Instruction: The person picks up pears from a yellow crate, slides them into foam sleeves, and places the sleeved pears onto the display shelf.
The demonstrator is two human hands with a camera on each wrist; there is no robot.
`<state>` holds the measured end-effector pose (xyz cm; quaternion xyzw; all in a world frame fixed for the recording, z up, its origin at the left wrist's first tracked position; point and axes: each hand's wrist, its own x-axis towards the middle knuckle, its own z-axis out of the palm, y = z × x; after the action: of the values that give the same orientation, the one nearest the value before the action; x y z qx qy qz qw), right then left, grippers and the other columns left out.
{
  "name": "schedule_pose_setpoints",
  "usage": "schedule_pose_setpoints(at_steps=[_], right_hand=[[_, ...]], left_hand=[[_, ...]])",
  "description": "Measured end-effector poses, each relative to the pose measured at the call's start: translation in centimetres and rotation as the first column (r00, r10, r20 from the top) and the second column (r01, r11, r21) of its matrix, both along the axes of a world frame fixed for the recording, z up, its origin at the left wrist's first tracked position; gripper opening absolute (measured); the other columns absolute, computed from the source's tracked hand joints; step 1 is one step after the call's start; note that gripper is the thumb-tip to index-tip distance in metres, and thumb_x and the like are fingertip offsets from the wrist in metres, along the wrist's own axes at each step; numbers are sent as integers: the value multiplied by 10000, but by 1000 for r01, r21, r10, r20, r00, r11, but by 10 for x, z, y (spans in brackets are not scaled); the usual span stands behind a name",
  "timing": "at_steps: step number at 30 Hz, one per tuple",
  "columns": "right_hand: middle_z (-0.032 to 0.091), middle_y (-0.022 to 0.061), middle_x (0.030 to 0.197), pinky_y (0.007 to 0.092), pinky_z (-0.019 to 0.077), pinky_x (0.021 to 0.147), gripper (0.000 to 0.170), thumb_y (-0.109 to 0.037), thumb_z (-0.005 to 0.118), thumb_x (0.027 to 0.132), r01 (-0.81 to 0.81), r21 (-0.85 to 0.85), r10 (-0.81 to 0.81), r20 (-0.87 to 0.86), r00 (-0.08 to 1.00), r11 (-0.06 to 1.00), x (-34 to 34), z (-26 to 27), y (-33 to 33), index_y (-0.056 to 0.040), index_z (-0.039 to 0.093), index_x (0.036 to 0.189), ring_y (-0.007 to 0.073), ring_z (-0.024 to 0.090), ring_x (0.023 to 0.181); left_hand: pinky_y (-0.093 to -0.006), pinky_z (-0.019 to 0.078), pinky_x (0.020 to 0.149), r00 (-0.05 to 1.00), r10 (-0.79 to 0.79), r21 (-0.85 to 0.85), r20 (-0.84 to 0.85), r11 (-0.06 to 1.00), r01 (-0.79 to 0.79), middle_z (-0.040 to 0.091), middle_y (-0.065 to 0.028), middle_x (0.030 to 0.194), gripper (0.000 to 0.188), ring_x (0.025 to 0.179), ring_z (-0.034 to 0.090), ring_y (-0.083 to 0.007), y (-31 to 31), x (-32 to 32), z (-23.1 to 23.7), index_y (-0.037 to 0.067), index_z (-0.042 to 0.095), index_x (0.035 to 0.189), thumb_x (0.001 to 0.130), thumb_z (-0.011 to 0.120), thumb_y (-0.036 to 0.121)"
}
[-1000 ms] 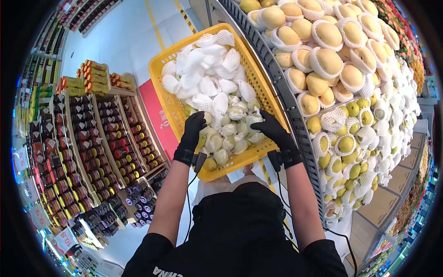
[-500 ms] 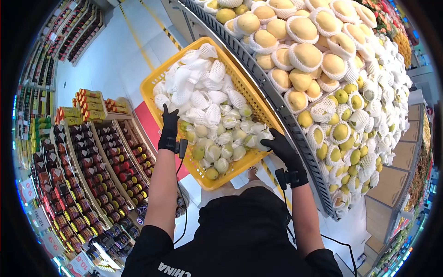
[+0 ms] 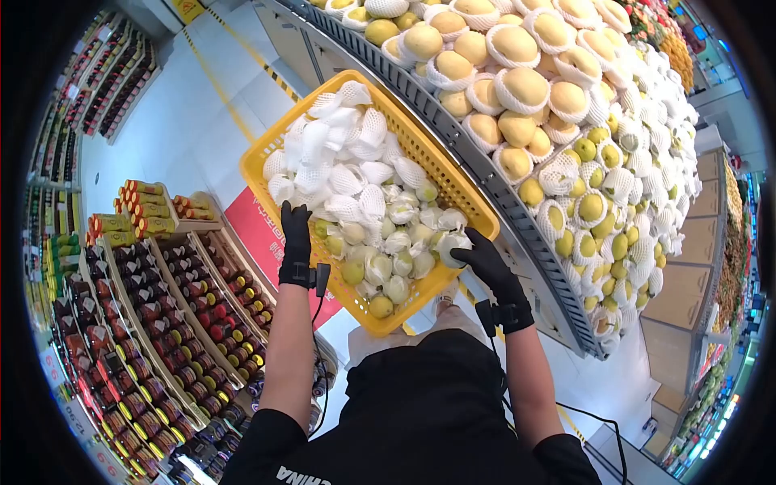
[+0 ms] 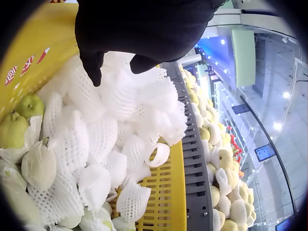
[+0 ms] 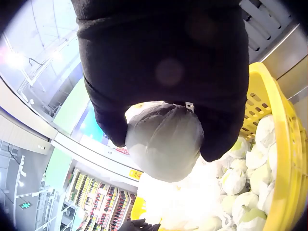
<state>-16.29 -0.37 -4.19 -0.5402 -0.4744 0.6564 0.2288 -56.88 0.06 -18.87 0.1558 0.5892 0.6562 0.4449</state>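
Note:
My right hand (image 3: 491, 273), in a black glove, grips a pear wrapped in thin white paper (image 5: 166, 143) near the right rim of a yellow plastic basket (image 3: 467, 206). Thumb and fingers close round its sides in the right wrist view. The gloved left hand (image 3: 297, 242) hovers by the basket's left wall, over white foam net sleeves (image 4: 103, 134), with its fingers apart and nothing between them. Those sleeves are heaped in the basket's far half. Several paper-wrapped pears (image 3: 396, 242) fill the near half, a few green ones (image 4: 30, 106) showing bare.
A slanted produce stand with a dark grey slotted edge (image 3: 428, 121) runs along the right, piled with yellow pears in foam nets (image 3: 514, 47) and smaller green ones (image 3: 598, 206). Shelves of jars (image 3: 190, 307) stand at the left. A red floor sign (image 3: 257, 222) lies beside the basket.
The left hand has left the pears and moved left and forward to the foam sleeves, its fingers uncurling. My right hand still holds the wrapped pear, now nearer the right rim. The view has turned.

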Motion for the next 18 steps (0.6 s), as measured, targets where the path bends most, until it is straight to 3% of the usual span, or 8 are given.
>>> schedule_pose_setpoints(at_steps=[3,6,9,11,13,14,15,18], right_hand=[[598,124,1151,327,481,892,591,-162,694,770,3,7,-3,29,1000,1000,-11,6,-7,16,468,1286,203,593,1030],[597,125,1157,326,470,918,589,-149,692,770,-13,61,13,-2,1000,998,-19,11,-10,10,467,1291,206,590,1043],[598,125,1157,324,465,923,588,-145,688,772,6,92,-8,20,1000,996,-23,31,-10,9,464,1294,207,588,1045],[599,124,1154,325,462,924,587,-149,689,772,22,81,-26,45,999,996,-20,38,-12,8,466,1293,205,586,1048],[600,125,1150,326,459,923,584,-155,690,771,47,58,-50,58,997,997,-16,34,-20,6,469,1288,203,585,1048],[601,125,1147,326,458,922,582,-160,691,770,63,50,-66,58,996,997,-13,26,-24,6,473,1283,202,584,1046],[602,126,1144,326,457,920,580,-165,692,769,79,43,-81,58,995,996,-10,21,-27,5,476,1279,201,584,1045],[604,124,1132,326,457,912,569,-184,696,768,86,1,-86,93,992,996,-4,22,-42,4,487,1262,198,586,1032]], left_hand=[[-365,495,890,986,-164,-5,-27,986,164,428,-138,1262,502,1078,531,-243,-3,-13,-7,-21,335,1336,880,525,64],[-304,489,792,995,-95,32,-38,995,96,543,-122,1029,415,899,551,-183,-4,-5,4,-51,399,1231,861,554,55],[-304,492,800,999,21,-27,48,999,-20,539,-151,1094,360,945,569,-211,2,-2,6,-46,421,1192,859,539,26],[-322,479,865,994,47,-57,103,998,-42,437,-200,1333,584,1124,529,-244,6,-7,-8,-53,295,1384,848,525,-20],[-329,453,906,997,-78,-44,-19,996,77,356,-176,1421,672,1184,483,-233,6,-12,-9,-36,216,1438,843,528,-26],[-328,432,931,997,-78,-62,-8,995,78,255,-139,1488,652,1209,454,-223,7,-13,-9,-40,250,1425,836,530,-35],[-325,420,941,988,-111,-75,-110,992,103,194,-139,1516,622,1216,448,-227,12,-15,-17,-24,280,1421,843,510,-34],[-362,424,938,990,-120,-48,-80,992,116,303,-173,1459,627,1178,474,-253,14,-33,-45,3,221,1446,871,472,6]])
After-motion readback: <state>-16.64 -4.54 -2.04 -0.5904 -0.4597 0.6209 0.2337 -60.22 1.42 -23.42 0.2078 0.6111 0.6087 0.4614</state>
